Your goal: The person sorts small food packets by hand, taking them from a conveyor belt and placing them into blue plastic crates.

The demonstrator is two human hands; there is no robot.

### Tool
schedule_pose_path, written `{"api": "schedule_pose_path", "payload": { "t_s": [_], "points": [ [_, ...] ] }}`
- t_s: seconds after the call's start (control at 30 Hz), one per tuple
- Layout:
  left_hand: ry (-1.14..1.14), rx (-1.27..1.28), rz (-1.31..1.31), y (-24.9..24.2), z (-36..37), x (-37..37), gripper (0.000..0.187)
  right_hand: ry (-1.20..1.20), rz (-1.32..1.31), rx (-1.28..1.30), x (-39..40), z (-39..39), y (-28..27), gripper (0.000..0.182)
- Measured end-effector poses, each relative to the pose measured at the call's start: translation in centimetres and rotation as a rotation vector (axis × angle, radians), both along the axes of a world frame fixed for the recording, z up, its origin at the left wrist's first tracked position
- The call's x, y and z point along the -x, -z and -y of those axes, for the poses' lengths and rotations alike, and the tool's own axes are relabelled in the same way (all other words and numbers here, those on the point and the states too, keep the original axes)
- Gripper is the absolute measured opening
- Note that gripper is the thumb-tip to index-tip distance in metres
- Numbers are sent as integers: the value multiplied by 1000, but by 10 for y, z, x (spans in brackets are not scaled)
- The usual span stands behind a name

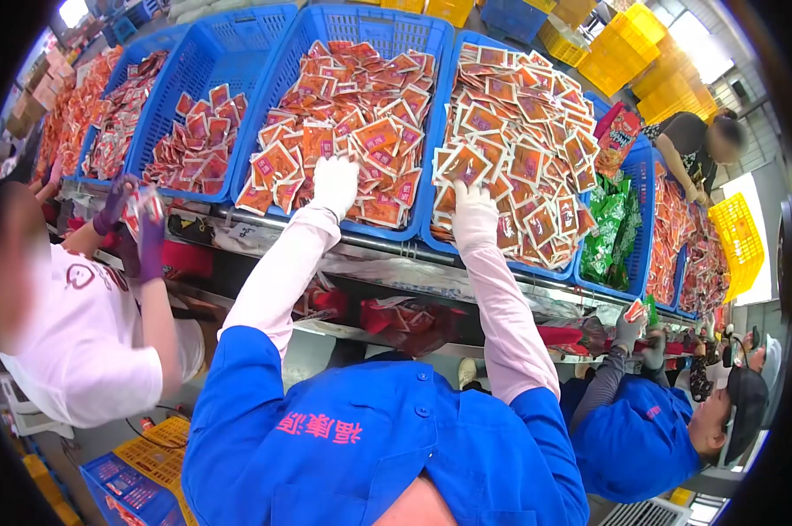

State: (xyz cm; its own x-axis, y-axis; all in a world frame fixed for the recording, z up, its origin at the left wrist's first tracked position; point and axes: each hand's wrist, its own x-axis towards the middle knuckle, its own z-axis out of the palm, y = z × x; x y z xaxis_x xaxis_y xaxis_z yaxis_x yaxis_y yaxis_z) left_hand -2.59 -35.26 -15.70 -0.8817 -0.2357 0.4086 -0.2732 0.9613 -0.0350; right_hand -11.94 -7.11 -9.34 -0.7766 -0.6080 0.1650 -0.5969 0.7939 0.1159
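My left hand (335,187), in a white glove, reaches into a blue crate (267,131) heaped with flat orange-red sachets. Its fingers are closed at the lower edge of one sachet (319,140). In the neighbouring crate to the right (433,188), my right hand (476,216), also white-gloved, has its fingertips bent onto a white-bordered sachet (463,165). That crate is piled high with brownish-orange sachets (528,162). Both palms face away, so the thumbs are partly hidden.
More blue crates with sachets stand left (194,167); green packets (613,228) fill one on the right. Red bags (409,323) lie below the crate edge. Co-workers flank me: purple gloves (142,215) left, a grey-gloved hand (630,326) right. Yellow crates (624,48) are stacked behind.
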Motion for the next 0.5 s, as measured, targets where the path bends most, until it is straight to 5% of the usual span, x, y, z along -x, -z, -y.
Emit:
{"api": "schedule_pose_path", "payload": {
  "t_s": [0.03, 0.17, 0.23, 0.3, 0.33, 0.37, 0.4, 0.43, 0.5],
  "points": [
    [2, 5, -2, -16, 1, -3, 18, 2, -2, 5, 3, -1, -2, 58],
    [64, -854, -268, -77, -18, -23, 13, 118, 265, 439, -20, -23, -27, 22],
    [259, -1279, -207, -105, -51, -40, 10, 299, 933, 1022, -45, -30, -56, 20],
    [485, -1249, -255, -128, -116, -60, 9, 53, 1082, 1347, -51, -44, -5, 28],
    [548, -1086, -260, -130, -145, -65, 12, 172, 1252, 1384, -80, -45, -38, 38],
    [619, -929, -272, -129, -174, -68, 15, -152, 1236, 1322, -82, -64, -3, 41],
    [613, -864, -294, -114, -195, -71, 21, 93, 1632, 1798, -110, -53, -49, 46],
    [611, -924, -248, -111, -215, -74, 24, 42, 1627, 1877, -120, -72, -43, 52],
    [728, -941, -167, -111, -244, -83, 28, 336, 1486, 1767, -134, -115, -48, 50]
  ]
}}
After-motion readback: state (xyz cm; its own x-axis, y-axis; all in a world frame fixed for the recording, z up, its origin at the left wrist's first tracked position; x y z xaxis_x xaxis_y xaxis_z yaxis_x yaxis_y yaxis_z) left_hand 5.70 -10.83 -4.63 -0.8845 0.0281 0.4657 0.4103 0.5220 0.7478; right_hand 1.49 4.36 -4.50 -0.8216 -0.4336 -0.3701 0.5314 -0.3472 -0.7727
